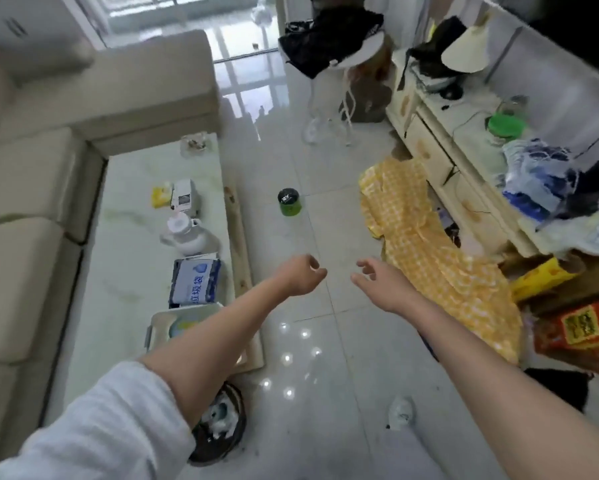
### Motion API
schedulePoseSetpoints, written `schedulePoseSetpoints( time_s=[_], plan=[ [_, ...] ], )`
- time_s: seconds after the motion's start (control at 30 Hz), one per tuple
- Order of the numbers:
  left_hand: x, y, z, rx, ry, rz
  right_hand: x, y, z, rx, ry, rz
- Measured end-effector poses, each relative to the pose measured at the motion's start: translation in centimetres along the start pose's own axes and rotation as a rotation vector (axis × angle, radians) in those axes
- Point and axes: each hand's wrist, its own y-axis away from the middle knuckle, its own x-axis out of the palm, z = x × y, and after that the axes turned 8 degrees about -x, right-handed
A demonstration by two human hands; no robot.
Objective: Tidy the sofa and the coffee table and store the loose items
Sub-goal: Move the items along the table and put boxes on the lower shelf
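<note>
Marble-topped long coffee table [132,174] runs at nine o'clock beside the beige fabric sofa [24,188], carrying a white teapot [184,235] and blue wipes pack [195,280]. Left hand [300,275] loosely curled and right hand [377,282] spread both hang empty over pale floor tiles [325,341], yellow checked cloth [429,254] at three o'clock.

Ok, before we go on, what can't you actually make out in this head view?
- Tray contents: covered by the left forearm.
- Labels on the blue pack and green jar: blurred.
- Red box: cut by the right edge.
- Bin contents: partly hidden behind the left arm.
</note>
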Motion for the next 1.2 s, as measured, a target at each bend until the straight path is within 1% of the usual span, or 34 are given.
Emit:
schedulePoseSetpoints(
  time_s=[0.07, 0.13, 0.2, 0.27, 0.33, 0.43, 0.53, 0.67, 0.77, 0.87, 0.97, 1.03, 1.1, 1.2],
  plan=[
    [-0.6, -0.8, 0.1, -0.100, 0.107, -0.014, -1.1, -3.4, -0.3, -0.032, 0.038, 0.057],
    [-1.8, -1.4, 0.5, -0.192, 0.212, -0.030, -2.1, -7.1, 0.6, -0.088, 0.092, 0.171],
    [-3.2, -1.7, 1.6, -0.257, 0.312, -0.091, -2.3, -10.9, 2.4, -0.160, 0.139, 0.275],
    [-4.6, -2.1, 3.0, -0.314, 0.373, -0.163, -1.9, -14.5, 4.7, -0.242, 0.177, 0.344],
    [-5.8, -2.9, 5.0, -0.389, 0.438, -0.221, -0.5, -18.6, 7.5, -0.325, 0.199, 0.420],
    [-6.6, -4.6, 7.9, -0.476, 0.509, -0.267, 2.0, -23.4, 10.4, -0.397, 0.203, 0.506],
    [-7.5, -6.7, 10.1, -0.561, 0.558, -0.279, 4.3, -27.2, 12.6, -0.441, 0.282, 0.584],
    [-9.0, -8.7, 12.0, -0.668, 0.724, -0.338, 6.2, -31.9, 15.7, -0.526, 0.388, 0.699],
    [-9.6, -10.5, 12.9, -0.748, 0.781, -0.384, 7.2, -36.0, 17.3, -0.581, 0.452, 0.781],
    [-9.3, -13.9, 14.3, -0.845, 0.855, -0.476, 9.5, -41.6, 17.6, -0.651, 0.546, 0.854],
    [-7.2, -18.4, 16.3, -0.966, 0.842, -0.604, 13.2, -48.3, 16.5, -0.763, 0.675, 0.932],
    [-5.1, -22.2, 17.7, -1.043, 0.801, -0.669, 16.5, -52.8, 15.2, -0.824, 0.729, 0.945],
    [-3.2, -25.5, 18.9, -1.101, 0.764, -0.700, 19.7, -56.2, 14.1, -0.880, 0.753, 0.940],
    [0.0, -30.5, 20.3, -1.151, 0.706, -0.709, 25.1, -59.8, 12.0, -0.961, 0.782, 0.982]
  ],
)
